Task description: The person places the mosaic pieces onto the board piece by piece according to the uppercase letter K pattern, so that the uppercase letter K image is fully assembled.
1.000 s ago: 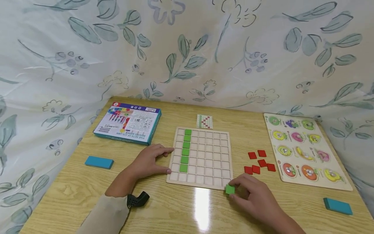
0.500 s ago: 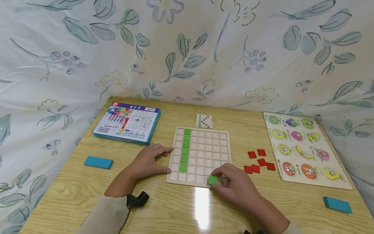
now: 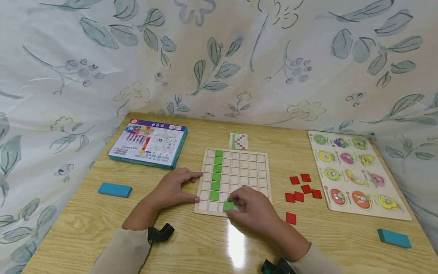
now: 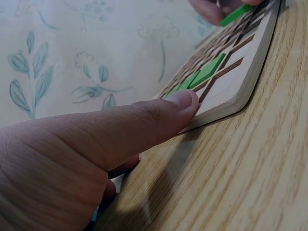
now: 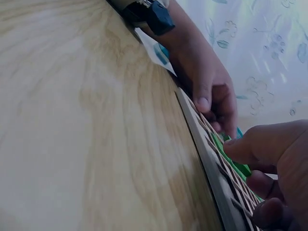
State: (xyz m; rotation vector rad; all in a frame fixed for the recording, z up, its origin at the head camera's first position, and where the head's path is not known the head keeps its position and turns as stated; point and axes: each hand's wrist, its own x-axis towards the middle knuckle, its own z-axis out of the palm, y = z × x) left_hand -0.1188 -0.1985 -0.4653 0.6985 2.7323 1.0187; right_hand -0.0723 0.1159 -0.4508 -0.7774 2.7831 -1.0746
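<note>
A wooden grid board (image 3: 244, 164) lies on the table, with a column of several green square tiles (image 3: 216, 177) set in its cells, second column from the left. My left hand (image 3: 173, 188) rests at the board's left edge, index finger and thumb spread out and touching the rim; in the left wrist view the thumb (image 4: 149, 113) overlaps the board's corner. Between thumb and fingers, my right hand (image 3: 256, 210) pinches one green tile (image 3: 228, 206) low over the board's bottom rows, a little right of the column. That tile's edge shows tilted in the left wrist view.
Several red tiles (image 3: 290, 197) lie loose right of the board, one nearer me. A small pattern card (image 3: 238, 141) sits behind it. Around are a flat box (image 3: 147, 144), a fruit puzzle board (image 3: 357, 177), and blue blocks at left (image 3: 115, 189) and right (image 3: 394, 238).
My right hand has carried the green tile leftward from the board's lower right corner to near the green column. A red tile it covered now shows. My left hand has stayed at the rim.
</note>
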